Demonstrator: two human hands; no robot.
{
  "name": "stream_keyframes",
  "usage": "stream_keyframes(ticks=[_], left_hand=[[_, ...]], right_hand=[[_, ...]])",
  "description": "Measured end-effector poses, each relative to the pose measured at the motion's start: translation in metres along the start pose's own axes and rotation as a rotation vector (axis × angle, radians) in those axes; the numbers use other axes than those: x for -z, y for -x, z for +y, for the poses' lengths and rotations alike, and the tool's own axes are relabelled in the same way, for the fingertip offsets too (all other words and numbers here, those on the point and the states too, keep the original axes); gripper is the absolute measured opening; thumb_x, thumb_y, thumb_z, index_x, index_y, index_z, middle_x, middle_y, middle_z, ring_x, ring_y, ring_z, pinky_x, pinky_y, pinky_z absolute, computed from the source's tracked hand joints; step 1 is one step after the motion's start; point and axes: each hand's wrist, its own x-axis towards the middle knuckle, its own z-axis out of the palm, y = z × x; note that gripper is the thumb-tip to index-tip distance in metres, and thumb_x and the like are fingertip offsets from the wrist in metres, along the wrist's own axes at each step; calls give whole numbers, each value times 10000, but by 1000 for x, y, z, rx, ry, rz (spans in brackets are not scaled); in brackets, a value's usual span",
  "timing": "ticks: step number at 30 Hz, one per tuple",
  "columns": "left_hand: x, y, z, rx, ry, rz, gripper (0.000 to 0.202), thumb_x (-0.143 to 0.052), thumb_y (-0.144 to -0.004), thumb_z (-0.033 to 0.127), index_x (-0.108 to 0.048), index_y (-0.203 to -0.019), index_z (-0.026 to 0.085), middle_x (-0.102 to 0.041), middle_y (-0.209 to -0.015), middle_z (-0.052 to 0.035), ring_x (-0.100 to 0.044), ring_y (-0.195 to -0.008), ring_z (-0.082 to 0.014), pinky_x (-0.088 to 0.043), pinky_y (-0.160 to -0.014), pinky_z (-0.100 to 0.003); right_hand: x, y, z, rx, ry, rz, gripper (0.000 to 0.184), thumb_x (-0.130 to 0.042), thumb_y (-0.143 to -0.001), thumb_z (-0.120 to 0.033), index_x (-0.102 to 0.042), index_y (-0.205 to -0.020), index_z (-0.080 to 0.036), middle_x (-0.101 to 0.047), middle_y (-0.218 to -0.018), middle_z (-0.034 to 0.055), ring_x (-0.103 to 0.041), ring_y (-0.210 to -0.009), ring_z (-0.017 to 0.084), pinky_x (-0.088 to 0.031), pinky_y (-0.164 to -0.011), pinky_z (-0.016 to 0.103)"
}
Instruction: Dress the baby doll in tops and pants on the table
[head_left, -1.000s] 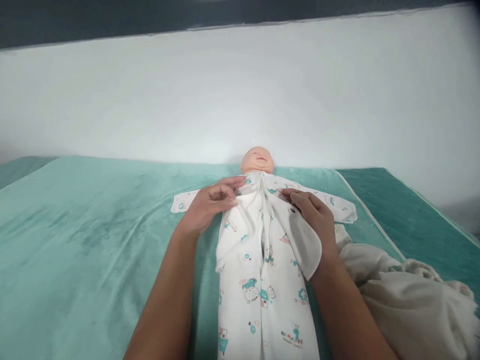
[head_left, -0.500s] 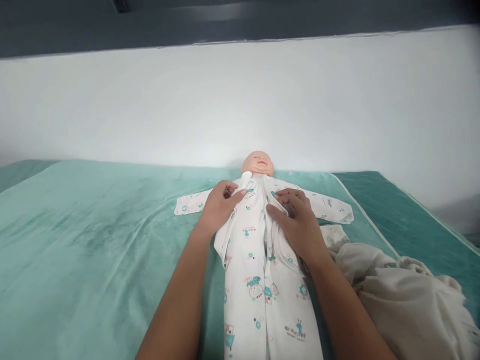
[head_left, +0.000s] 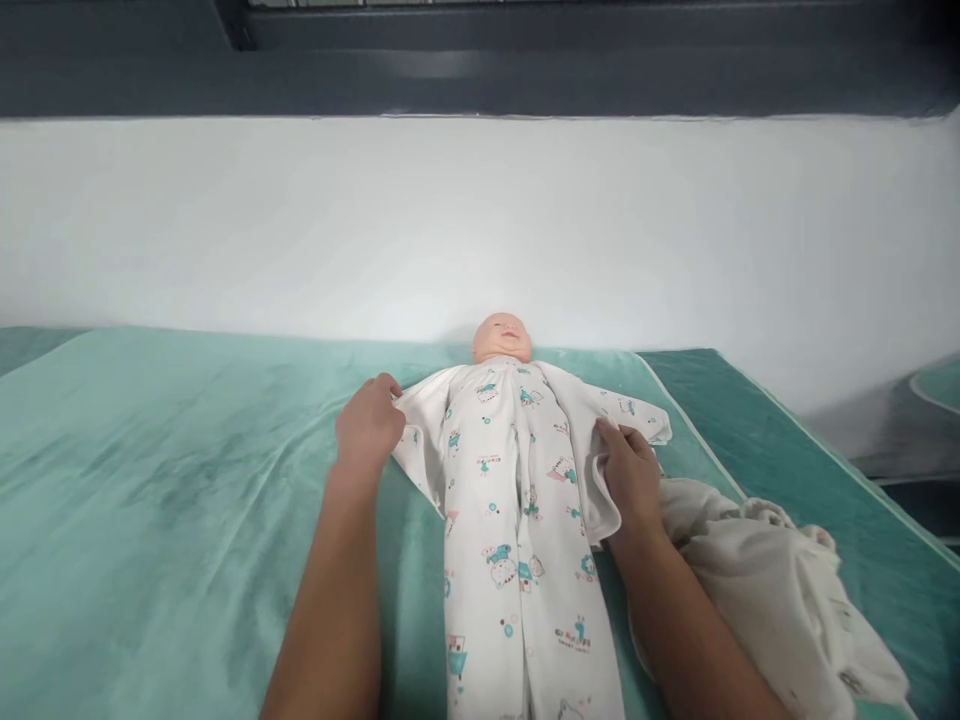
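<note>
A baby doll lies on its back with its head toward the wall. It wears a white romper printed with teal and pink animals, with a matching open top over it. At the doll's left-hand side in the picture, my left hand is closed on the edge of one front flap, which is pulled outward. My right hand pinches the opposite front flap, showing its plain inner side. The sleeve at left is partly hidden by my left hand and the spread flap.
Teal plush covers lie over the surface. A crumpled heap of off-white cloth sits at the right beside my forearm. Behind the doll rises a white wall, with a dark ledge above it.
Both hands have moved apart from the doll's chest, drawing the top's front flaps outward and baring the printed romper front. The view has shifted slightly upward.
</note>
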Motion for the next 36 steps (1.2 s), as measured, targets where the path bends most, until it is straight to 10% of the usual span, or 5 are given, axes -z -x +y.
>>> stream_keyframes(ticks=[6,11,19,24,36], left_hand=[[19,9,-4,-100,-151,-180,446,-503,-708,86,-519,-1121,253,-609,-1183,-99,-610,-990,-296,-438,-671,-366],[16,15,14,-204,-133,-13,360,-434,-862,183,-525,-1208,227,-568,-1249,-133,-538,-1147,-325,-471,-810,-428],[-34,6,37,-540,57,130,371,-353,-981,301,-550,-1291,251,-567,-1311,-81,-522,-1182,-248,-431,-967,-396],[-44,-2,30,-566,-21,126,417,-299,-998,296,-505,-1360,327,-538,-1385,-42,-525,-1189,-245,-414,-966,-405],[-41,-12,20,-263,-124,59,492,-293,-957,205,-526,-1352,383,-638,-1166,-49,-597,-1055,-252,-435,-872,-396]], right_hand=[[44,-23,15,42,204,-88,351,-646,-730,-547,-673,-845,-217,-680,-834,9,-576,-767,200,-428,-710,324],[64,-37,20,134,227,-189,339,-646,-769,-509,-674,-941,-218,-683,-1125,61,-616,-994,229,-437,-893,361],[-11,-36,-31,596,405,-256,401,-523,-880,-386,-609,-1234,-220,-584,-1326,99,-502,-1245,259,-381,-1067,444],[-55,-63,-35,568,529,-382,366,-397,-927,-309,-675,-1138,-197,-669,-1228,89,-584,-1139,240,-423,-1010,397],[-38,-139,-24,417,932,-487,296,-481,-822,-192,-742,-954,-236,-732,-1048,43,-645,-1004,232,-466,-889,337]])
